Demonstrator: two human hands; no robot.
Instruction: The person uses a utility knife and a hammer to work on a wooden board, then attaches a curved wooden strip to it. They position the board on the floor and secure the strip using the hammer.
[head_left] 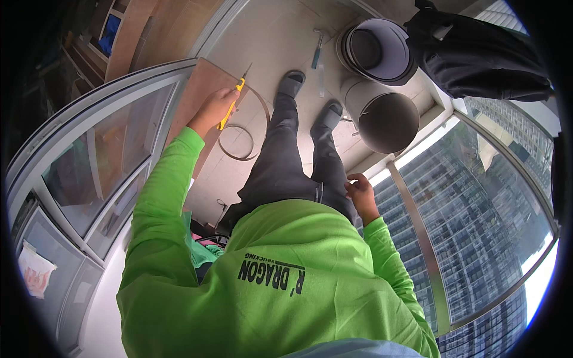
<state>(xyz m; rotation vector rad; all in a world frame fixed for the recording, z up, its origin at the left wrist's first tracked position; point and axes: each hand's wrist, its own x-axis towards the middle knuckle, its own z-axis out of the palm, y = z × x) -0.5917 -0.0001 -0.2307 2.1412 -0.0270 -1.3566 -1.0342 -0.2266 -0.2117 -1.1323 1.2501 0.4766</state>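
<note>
While gripping cutter (241,85) in left hand (218,108) at 11 o'clock, curls right hand (362,197) at 3.
Cannot tell right-hand contents.

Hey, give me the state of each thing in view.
Yellow-handled tool: gripped in left hand, thin tip exposed.
Right hand: fingers curled, contents unclear.
Brown strip: bent into a loop.
Blue-handled tool: lying down, unheld.
White-lined bucket: open.
Slippers: worn.
</note>
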